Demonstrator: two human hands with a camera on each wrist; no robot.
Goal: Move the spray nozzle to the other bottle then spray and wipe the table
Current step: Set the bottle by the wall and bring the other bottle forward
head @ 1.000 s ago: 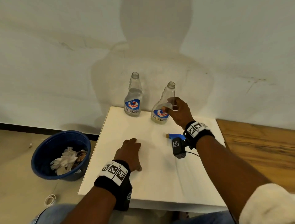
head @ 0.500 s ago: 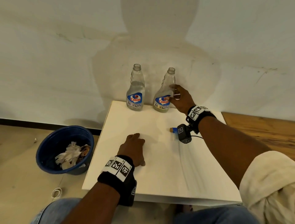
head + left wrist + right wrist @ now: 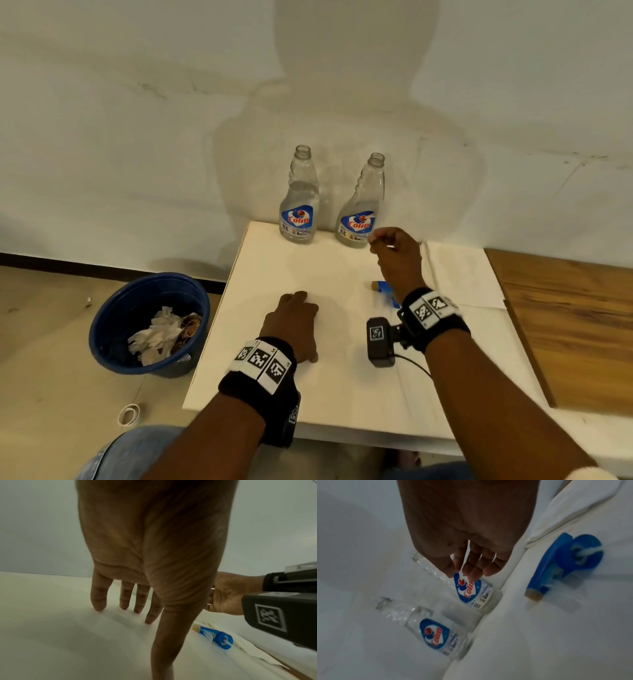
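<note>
Two clear Colin bottles stand uncapped at the back of the white table (image 3: 342, 377): the left bottle (image 3: 299, 205) (image 3: 435, 635) and the right bottle (image 3: 359, 212) (image 3: 474, 592). The blue spray nozzle (image 3: 385, 289) (image 3: 216, 635) (image 3: 556, 566) lies on its side on the table, partly hidden under my right wrist. My right hand (image 3: 394, 253) (image 3: 471, 568) hovers just in front of the right bottle, fingers loosely curled, holding nothing. My left hand (image 3: 294, 315) rests on the table with straight fingers (image 3: 99, 601) touching the surface.
A white paper towel (image 3: 459, 274) (image 3: 257, 654) lies flat at the table's right side. A wooden surface (image 3: 565, 325) adjoins on the right. On the floor at left stands a blue tub (image 3: 113, 325) with crumpled tissues, and a small white ring (image 3: 129, 414) lies nearby. A wall rises right behind the bottles.
My right hand set the right bottle upright beside the left one, let go of it and drew back toward me. The left hand stayed put.
</note>
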